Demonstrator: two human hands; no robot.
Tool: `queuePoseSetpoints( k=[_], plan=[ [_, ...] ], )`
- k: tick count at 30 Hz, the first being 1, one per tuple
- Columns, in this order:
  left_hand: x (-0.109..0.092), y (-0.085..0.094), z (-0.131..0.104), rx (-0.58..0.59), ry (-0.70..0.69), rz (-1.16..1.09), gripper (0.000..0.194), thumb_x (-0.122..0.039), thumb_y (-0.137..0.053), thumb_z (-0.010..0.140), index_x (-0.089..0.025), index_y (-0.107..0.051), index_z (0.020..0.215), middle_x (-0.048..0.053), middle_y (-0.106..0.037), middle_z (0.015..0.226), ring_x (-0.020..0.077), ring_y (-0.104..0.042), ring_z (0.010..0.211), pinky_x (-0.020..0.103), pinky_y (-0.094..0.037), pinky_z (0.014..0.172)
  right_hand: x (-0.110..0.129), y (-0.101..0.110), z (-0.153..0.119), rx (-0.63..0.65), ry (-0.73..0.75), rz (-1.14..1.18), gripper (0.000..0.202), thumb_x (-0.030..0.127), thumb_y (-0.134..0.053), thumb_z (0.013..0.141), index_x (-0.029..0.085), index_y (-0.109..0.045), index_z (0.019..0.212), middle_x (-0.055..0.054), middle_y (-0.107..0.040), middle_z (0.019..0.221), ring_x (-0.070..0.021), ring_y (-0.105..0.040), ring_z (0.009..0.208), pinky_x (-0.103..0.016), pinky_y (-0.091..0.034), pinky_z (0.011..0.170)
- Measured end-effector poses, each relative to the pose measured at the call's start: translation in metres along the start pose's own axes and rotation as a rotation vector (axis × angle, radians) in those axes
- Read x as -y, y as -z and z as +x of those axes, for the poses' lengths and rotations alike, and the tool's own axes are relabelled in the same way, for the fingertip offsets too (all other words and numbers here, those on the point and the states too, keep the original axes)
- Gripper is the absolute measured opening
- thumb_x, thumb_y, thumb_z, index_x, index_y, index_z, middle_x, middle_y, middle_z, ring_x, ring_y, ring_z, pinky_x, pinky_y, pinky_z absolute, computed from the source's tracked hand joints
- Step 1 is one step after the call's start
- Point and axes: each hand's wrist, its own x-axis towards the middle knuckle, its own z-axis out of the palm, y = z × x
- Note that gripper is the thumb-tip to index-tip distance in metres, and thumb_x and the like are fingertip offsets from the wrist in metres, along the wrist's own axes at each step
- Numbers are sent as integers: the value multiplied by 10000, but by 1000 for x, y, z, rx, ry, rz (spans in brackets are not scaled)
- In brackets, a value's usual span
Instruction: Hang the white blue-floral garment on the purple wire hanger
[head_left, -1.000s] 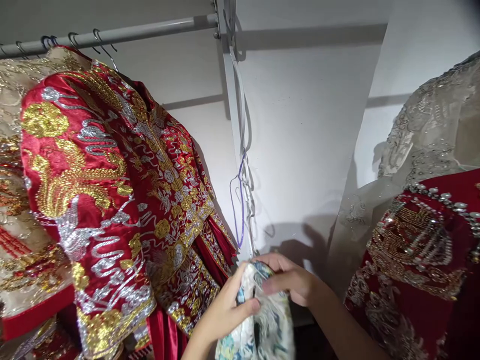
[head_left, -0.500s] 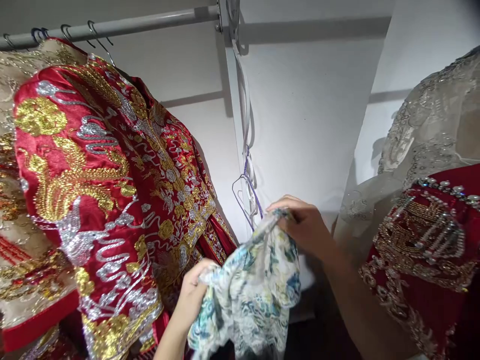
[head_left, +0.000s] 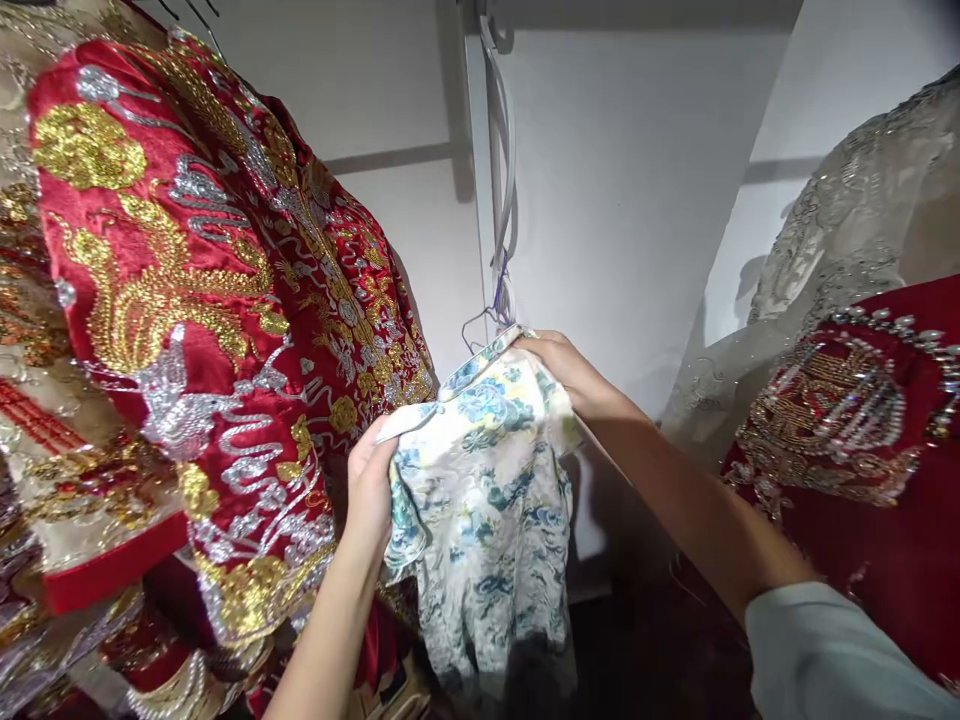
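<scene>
A small white garment with a blue and yellow floral print (head_left: 487, 490) hangs between both my hands. My left hand (head_left: 370, 490) grips its left upper edge. My right hand (head_left: 566, 372) holds its right upper corner, raised close to a purple wire hanger (head_left: 495, 305) that dangles from white cords on the white post (head_left: 499, 180). The cloth is spread out and falls downwards below my hands.
A red robe with heavy gold and silver embroidery (head_left: 202, 320) hangs at the left, touching my left hand. A sheer beaded pale gown (head_left: 847, 240) and a red beaded garment (head_left: 847, 430) hang at the right. White walls stand behind.
Both hands have risen with the floral garment and pulled it open from a bunched state. The right hand moved up to the purple hanger; the view dropped below the rail.
</scene>
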Motion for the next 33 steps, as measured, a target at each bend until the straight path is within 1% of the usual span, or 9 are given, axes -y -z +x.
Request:
queuePoseSetpoints(
  k=[3,6,10,14,16,20,25,30,33],
  plan=[
    [0,-2,1,321,-89,334,276,-390,-652,811,-167,-602,655,-16,-531,646,143,-481,636,234,-382,596,25,5,2,-124,141,-26,244,278,-732,659,139,-686,855,64,-494,512,-109,-461,468,-240,-349,471],
    [2,-3,10,617,-76,566,436,-475,-554,881,-172,-452,583,-30,-394,589,119,-362,585,240,-290,556,54,17,-9,-175,195,-135,399,265,-734,645,87,-730,1002,75,-467,481,-92,-413,445,-226,-304,458],
    [10,5,30,841,-75,733,395,-429,-494,884,-186,-393,589,-33,-383,602,121,-357,584,249,-284,577,66,45,-47,-173,218,-519,424,254,-666,722,126,-752,1118,11,-642,617,-108,-483,503,-232,-363,506],
    [22,14,43,807,22,1072,333,-404,-470,844,-199,-491,582,13,-535,601,194,-506,619,293,-370,647,51,80,-91,-158,210,-870,332,311,-659,782,199,-794,1063,-84,-774,1016,-239,-683,864,-314,-520,722],
    [27,14,49,715,62,1139,323,-410,-429,856,-196,-624,713,82,-680,774,269,-613,771,337,-431,731,42,95,-110,-93,141,-957,303,334,-657,804,218,-805,1042,-87,-771,1082,-284,-692,995,-357,-540,816],
    [29,3,59,579,-60,999,421,-335,-299,908,-173,-669,1030,140,-711,1106,304,-642,1012,380,-468,858,37,114,-138,-22,75,-999,311,347,-638,843,219,-795,1079,-75,-782,1054,-293,-720,969,-370,-558,825],
    [29,-18,68,551,-241,879,376,-309,-275,934,-188,-623,1010,113,-694,1097,279,-619,1032,390,-463,907,50,120,-154,44,61,-975,368,437,-625,888,200,-783,1121,-108,-776,1059,-286,-724,934,-345,-555,783],
    [34,-18,67,726,-152,953,341,-321,-311,929,-199,-628,954,114,-693,1059,287,-612,1034,425,-456,946,53,123,-159,-27,202,-1007,326,409,-630,883,217,-797,1085,-115,-774,1057,-268,-716,947,-348,-536,808],
    [33,-15,62,635,-178,951,347,-311,-297,942,-192,-619,992,128,-682,1080,306,-589,1090,461,-446,971,51,124,-159,-3,143,-989,316,379,-622,884,222,-792,1098,-88,-779,1048,-257,-720,912,-334,-533,772]
  ],
)
